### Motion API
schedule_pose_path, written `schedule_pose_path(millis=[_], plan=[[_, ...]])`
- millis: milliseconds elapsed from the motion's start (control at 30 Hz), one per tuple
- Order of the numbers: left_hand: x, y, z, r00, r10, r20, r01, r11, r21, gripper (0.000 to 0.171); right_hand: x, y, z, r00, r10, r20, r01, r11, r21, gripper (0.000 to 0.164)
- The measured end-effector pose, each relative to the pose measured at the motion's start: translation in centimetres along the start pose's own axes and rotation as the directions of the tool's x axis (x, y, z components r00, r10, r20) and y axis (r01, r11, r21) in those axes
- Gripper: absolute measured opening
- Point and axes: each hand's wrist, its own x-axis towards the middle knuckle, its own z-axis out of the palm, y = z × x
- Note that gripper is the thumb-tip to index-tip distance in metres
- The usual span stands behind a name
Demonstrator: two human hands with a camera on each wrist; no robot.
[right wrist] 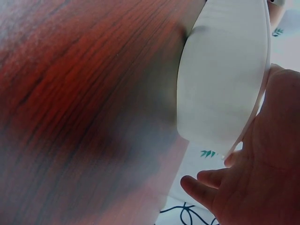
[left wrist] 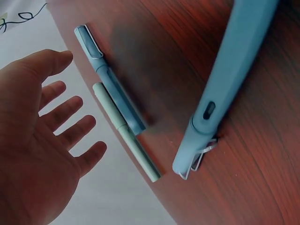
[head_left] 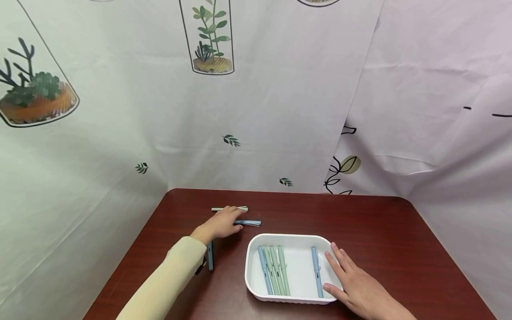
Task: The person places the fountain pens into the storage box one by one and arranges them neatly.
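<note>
My left hand (head_left: 225,222) reaches over the back left of the table, fingers loosely extended. In the left wrist view it is apart from a blue pen (left wrist: 115,86) and a pale green pen (left wrist: 126,131) lying side by side. Another blue pen (left wrist: 213,108) looms larger in that view; in the head view a blue pen (head_left: 210,255) lies beside the left forearm. A white plastic tray (head_left: 298,240) holds several pens: a blue one (head_left: 265,270) beside green ones (head_left: 277,271) at left, and a blue pen (head_left: 317,272) at right. My right hand (head_left: 358,284) rests on the tray's right rim, fingers spread.
The dark red-brown wooden table (head_left: 384,240) extends right of and behind the tray. A pale cloth with plant drawings (head_left: 260,111) hangs behind the table and along its sides.
</note>
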Motion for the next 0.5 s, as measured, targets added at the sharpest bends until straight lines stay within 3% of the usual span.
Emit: schedule_pose_path(millis=[500], plan=[[1.9, 0.2, 1.9, 0.998, -0.045, 0.049, 0.045, 0.999, -0.002, 0.048, -0.1, -0.1, 0.1, 0.999, -0.015, -0.037, 0.014, 1.0, -0.018, 0.079]])
